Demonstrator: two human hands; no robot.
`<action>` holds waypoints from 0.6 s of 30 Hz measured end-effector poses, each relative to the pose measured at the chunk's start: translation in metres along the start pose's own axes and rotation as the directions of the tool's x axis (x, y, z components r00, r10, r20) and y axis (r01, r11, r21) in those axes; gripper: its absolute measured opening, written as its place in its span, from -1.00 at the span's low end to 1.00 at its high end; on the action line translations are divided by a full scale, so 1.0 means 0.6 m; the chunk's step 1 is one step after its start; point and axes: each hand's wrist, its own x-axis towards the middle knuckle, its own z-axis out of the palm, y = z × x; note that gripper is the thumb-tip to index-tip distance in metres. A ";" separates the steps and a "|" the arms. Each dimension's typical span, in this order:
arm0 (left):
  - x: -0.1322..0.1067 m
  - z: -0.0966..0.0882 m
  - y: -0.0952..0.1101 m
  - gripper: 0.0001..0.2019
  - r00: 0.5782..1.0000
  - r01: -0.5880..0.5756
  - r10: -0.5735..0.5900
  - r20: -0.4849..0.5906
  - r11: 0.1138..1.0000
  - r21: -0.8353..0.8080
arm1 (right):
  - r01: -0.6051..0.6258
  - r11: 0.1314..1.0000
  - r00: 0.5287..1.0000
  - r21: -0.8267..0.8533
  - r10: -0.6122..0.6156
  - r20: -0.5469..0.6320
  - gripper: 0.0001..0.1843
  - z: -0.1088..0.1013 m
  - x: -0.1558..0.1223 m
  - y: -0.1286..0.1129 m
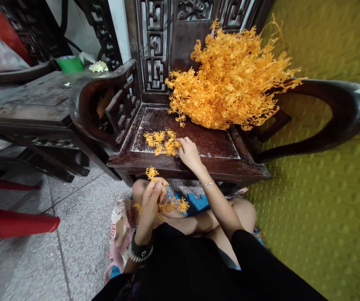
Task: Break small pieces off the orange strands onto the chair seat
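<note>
My left hand (154, 196) is closed around the stems of a few orange artificial flower sprigs (181, 205), held above my lap. One orange head pokes out above its fingertips and others hang below and to the right. My right hand (190, 154) reaches to the chair seat, its fingers pinched at the right edge of a small group of orange sprigs (159, 142) lying there; whether they grip one is hidden. A big bushy heap of the same orange sprigs (226, 83) rests at the back right of the seat, against the backrest.
The dark carved wooden chair (211, 146) has curved armrests on both sides. At left, a dark side table (19, 98) bears a green roll (70, 63) and pale flowers (98, 66). A red stool (19, 223) stands on the floor. A printed bag (118, 221) lies beside my left leg.
</note>
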 end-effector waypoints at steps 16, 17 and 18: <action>0.013 -0.020 0.003 -0.74 0.978 -0.139 0.049 0.204 0.880 0.454 | -0.056 0.562 0.882 0.825 -0.360 0.305 -0.71 -0.052 -0.095 -0.069; 0.012 -0.020 0.004 -0.75 0.975 -0.159 0.060 0.214 0.860 0.485 | -0.067 0.568 0.877 0.821 -0.359 0.319 -0.71 -0.053 -0.099 -0.070; 0.012 -0.021 0.005 -0.76 0.972 -0.175 0.066 0.224 0.842 0.511 | -0.068 0.573 0.878 0.817 -0.354 0.321 -0.72 -0.052 -0.101 -0.068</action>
